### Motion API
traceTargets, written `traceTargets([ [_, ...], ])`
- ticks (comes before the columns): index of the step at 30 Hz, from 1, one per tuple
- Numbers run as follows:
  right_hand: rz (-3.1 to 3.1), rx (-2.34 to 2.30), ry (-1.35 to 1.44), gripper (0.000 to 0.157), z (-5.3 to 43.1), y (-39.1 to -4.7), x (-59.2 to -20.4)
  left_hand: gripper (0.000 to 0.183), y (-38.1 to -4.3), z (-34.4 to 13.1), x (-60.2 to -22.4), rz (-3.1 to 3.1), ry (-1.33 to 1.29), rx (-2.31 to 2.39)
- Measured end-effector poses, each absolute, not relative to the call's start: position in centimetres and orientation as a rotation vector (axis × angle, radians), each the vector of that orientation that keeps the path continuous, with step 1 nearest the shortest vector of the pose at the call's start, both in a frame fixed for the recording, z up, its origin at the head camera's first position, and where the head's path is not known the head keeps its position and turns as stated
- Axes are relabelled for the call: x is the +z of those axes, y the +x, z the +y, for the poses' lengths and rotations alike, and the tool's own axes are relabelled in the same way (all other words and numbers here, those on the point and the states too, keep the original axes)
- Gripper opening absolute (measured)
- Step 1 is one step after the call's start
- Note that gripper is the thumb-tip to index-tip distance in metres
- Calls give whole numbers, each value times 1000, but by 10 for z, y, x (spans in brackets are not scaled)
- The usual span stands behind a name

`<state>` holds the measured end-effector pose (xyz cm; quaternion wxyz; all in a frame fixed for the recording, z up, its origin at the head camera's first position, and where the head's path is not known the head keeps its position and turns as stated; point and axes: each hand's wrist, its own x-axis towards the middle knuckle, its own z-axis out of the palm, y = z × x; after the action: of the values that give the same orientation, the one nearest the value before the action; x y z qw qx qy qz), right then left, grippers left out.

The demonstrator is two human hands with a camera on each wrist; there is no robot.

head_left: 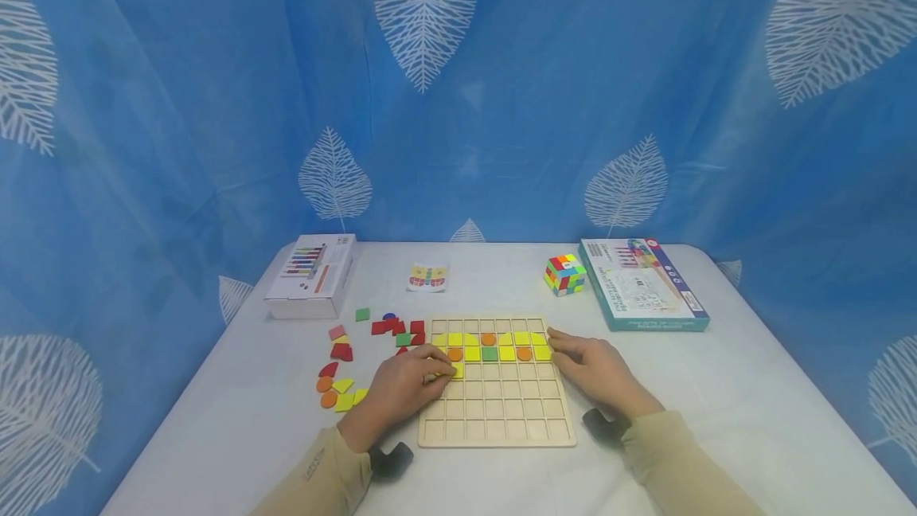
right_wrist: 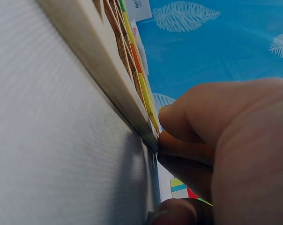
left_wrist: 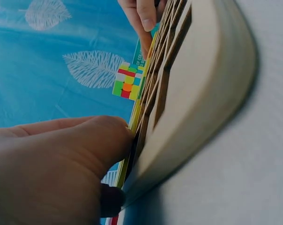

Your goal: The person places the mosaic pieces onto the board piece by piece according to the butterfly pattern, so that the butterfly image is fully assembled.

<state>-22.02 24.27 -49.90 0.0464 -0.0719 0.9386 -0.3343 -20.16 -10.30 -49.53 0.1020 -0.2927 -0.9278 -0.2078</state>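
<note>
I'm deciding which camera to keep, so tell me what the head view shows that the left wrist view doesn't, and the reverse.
Only the head view shows the picture card, left sleeve and right sleeve. Only the left wrist view gives an edge-on close-up of the board. Both show the board, cube, left grip, right grip and leaf-patterned curtain.

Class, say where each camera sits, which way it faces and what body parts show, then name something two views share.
Head: worn on the head, facing forward and down at the board; left hand, right hand and sleeves show.
Left wrist: on the left wrist, facing low across the board toward the curtain; left hand large, right fingers at the top.
Right wrist: on the right wrist, facing along the board's edge toward the curtain; only the right hand shows.
Shared: head and left wrist both show the cube.
</note>
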Motion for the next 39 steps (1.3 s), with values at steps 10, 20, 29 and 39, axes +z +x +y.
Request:
traceTargets([
  [10,2854,-1002,-192,49,243,-219,-499,21,-195,-104,-486,-2774,-764,-585],
  [20,2853,-993,-194,48,243,-219,-495,21,-184,-174,-445,-3086,-206,-578],
  [29,2857,-994,-216,48,242,-219,-494,42,-184,-213,-449,-3268,-154,-731],
  [39,2849,-1015,-202,48,242,-220,-497,29,-197,-195,-472,-3121,-187,-651],
])
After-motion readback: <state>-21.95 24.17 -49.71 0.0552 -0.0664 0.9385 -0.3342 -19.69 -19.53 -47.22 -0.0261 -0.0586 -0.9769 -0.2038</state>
